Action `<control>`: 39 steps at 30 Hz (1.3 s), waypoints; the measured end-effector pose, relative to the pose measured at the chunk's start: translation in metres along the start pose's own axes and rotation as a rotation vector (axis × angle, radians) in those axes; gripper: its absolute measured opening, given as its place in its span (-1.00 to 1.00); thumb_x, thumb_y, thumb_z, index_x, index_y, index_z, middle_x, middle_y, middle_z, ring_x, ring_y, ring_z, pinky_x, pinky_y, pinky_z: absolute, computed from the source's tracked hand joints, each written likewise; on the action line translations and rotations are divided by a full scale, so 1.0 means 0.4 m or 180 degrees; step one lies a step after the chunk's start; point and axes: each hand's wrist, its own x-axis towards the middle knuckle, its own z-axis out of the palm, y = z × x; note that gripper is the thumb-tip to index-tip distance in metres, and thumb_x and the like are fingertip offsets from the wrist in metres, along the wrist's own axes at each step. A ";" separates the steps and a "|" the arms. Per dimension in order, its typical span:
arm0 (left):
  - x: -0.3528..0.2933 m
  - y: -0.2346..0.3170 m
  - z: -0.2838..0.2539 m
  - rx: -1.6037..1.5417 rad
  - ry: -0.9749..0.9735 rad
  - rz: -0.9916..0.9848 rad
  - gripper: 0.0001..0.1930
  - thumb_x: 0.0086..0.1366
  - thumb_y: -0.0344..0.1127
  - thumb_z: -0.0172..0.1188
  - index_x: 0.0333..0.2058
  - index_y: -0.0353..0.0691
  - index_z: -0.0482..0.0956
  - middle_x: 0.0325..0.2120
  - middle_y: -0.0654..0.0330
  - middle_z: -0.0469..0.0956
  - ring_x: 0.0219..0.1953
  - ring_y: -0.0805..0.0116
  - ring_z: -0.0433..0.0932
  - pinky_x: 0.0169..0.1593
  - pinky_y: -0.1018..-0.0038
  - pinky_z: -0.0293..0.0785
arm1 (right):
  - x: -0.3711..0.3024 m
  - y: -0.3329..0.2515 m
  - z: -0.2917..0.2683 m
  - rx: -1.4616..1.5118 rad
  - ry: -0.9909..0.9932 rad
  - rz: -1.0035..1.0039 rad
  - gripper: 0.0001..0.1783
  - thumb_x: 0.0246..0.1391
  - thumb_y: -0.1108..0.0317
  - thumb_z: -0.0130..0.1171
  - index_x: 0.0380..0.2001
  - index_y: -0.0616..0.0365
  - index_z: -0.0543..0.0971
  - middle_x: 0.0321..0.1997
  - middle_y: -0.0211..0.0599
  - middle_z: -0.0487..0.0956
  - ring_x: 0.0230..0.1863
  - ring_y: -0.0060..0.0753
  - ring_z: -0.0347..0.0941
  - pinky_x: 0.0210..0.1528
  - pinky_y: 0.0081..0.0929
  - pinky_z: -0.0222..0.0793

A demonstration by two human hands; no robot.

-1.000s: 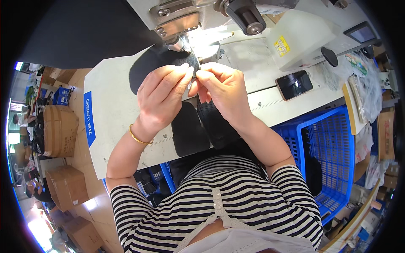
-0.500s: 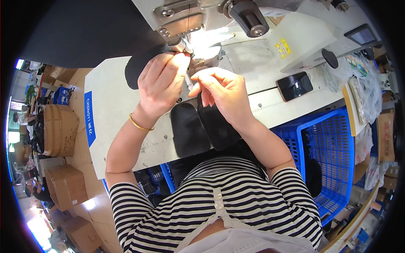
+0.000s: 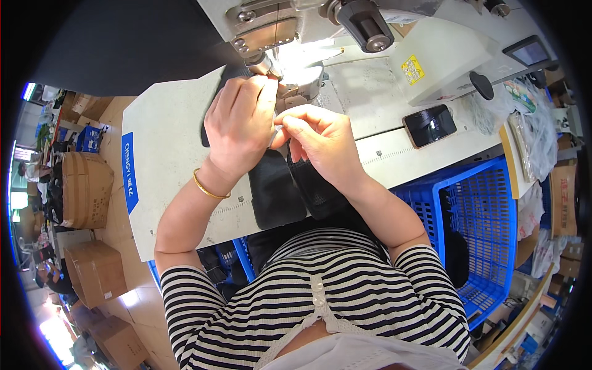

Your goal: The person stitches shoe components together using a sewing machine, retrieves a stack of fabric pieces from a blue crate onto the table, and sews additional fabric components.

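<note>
Cardboard boxes (image 3: 95, 271) filled the floor off to the left, and across the middle ran the pale counter (image 3: 163, 160), a sewing machine (image 3: 456, 52) towering over its far side with the lamp glaring. And here was the action, right beside the metal presser (image 3: 259, 63)! The left hand (image 3: 239, 123) was tucked in close, fingers bunched, its grip clenched on the black fabric piece (image 3: 233, 72); the fingertips' far side was hidden, but the piece had swung round with that hand. Half a second earlier its rounded end stuck out well to the left; now it lay drawn in, mostly covered by the knuckles, just below the presser.

And the right hand (image 3: 320, 142)? It had left the fabric's edge, where both hands worked a second before, and now it had slipped back in beside the left, thumb and forefinger nearly together at a small pale sliver (image 3: 275, 133). Pinched or merely touched? Impossible to tell. What that meant: the left alone steered the fabric, at a fresh angle, while the right worked alongside.

Nearer the body, two dark pads, a left pad (image 3: 277, 194) and a right pad (image 3: 317, 191), held their places at the counter's front edge. The phone (image 3: 430, 126) lay untouched on the right, above a blue basket (image 3: 487, 246).
</note>
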 end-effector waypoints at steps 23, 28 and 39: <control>0.021 -0.042 -0.095 -0.0537 -0.0882 -0.0046 -0.59 -0.15 -0.48 0.25 -0.20 -0.15 0.69 -0.52 0.32 0.42 -0.62 0.39 0.38 -0.56 0.49 0.31 | 0.032 0.033 0.067 -0.1334 0.0271 -0.1032 -0.81 0.14 0.45 0.09 -0.51 0.34 0.46 -0.68 -0.02 0.41 -0.70 -0.30 0.29 -0.57 -0.34 0.21; 0.032 -0.034 -0.090 -0.0757 -0.0777 -0.0057 -0.57 -0.12 -0.48 0.25 -0.16 -0.11 0.69 -0.51 0.33 0.41 -0.61 0.43 0.39 -0.56 0.50 0.32 | 0.023 0.036 0.055 -0.1468 0.0272 -0.0815 -0.80 0.16 0.43 0.08 -0.50 0.34 0.44 -0.67 0.00 0.40 -0.69 -0.22 0.27 -0.56 -0.32 0.21; 0.003 0.090 -0.136 -0.0019 -0.0715 0.0207 -0.62 -0.18 -0.56 0.24 -0.26 -0.38 0.65 -0.30 0.17 0.59 -0.41 0.34 0.53 -0.40 0.50 0.49 | -0.056 -0.012 0.015 -0.1111 0.0051 -0.0481 -0.81 0.30 0.43 0.02 -0.22 0.33 0.57 -0.48 -0.55 0.48 -0.43 -0.80 0.22 -0.43 -0.71 0.18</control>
